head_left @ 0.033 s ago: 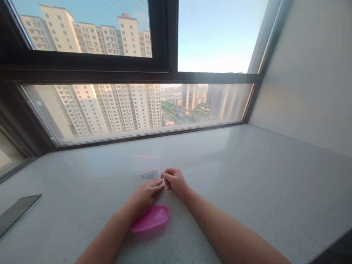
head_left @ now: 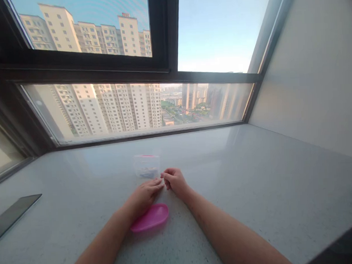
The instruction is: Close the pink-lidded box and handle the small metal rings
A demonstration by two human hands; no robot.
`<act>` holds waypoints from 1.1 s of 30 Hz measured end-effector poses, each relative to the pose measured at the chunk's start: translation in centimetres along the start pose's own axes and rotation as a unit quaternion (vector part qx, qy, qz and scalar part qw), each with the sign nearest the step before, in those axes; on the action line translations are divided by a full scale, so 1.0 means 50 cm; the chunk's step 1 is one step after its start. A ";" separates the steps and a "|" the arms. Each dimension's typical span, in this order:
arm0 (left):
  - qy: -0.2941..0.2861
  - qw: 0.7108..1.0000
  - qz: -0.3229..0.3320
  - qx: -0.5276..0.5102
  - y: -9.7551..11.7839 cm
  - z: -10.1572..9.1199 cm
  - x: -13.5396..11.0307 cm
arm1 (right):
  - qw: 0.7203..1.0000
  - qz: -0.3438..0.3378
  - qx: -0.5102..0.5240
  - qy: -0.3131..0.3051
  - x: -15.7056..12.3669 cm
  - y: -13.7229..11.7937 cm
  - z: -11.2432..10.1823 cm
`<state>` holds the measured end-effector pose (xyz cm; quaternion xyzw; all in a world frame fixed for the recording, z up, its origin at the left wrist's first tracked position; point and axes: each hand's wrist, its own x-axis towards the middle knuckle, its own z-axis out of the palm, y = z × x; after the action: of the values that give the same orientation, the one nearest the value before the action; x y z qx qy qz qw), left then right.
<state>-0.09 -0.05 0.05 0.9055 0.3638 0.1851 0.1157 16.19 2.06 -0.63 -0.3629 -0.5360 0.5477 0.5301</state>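
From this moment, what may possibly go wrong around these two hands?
The left hand partly hides the pink oval piece in this view; pulling that arm back might drag it. The clear box stands just beyond both hands, so a forward move of the right hand might knock it.

Pink dish (head_left: pixel 153 218) partly hidden

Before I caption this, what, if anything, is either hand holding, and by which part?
It cannot be told: the right hand is curled, but no object shows clearly; the left hand lies palm-down, underside hidden.
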 end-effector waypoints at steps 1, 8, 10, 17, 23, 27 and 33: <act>0.001 1.000 -0.006 0.006 0.000 -0.002 -0.002 | 1.000 0.002 -0.008 -0.001 0.000 0.001 0.000; 0.004 0.995 -0.061 0.081 0.006 -0.030 -0.018 | 0.999 0.007 -0.034 -0.003 0.001 0.002 0.001; 0.007 0.993 -0.085 0.084 0.008 -0.040 -0.022 | 0.999 0.007 -0.034 -0.004 0.001 0.002 0.001; 0.035 0.983 -0.151 0.100 -0.004 -0.074 -0.057 | 0.999 0.008 -0.050 -0.006 0.001 0.005 0.002; 0.033 0.971 -0.150 0.183 -0.007 -0.096 -0.080 | 0.998 0.005 -0.068 -0.016 0.004 0.012 0.003; 0.043 0.959 -0.146 0.239 0.019 -0.095 -0.069 | 0.998 0.004 -0.067 -0.015 0.004 0.013 0.001; 0.043 0.986 -0.057 0.152 0.091 -0.054 -0.017 | 0.998 0.003 -0.055 -0.023 0.003 0.009 0.001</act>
<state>0.99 -3.66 3.85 0.8817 0.4430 0.1596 -0.0285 16.00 2.27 -1.04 -0.3804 -0.5760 0.5272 0.4956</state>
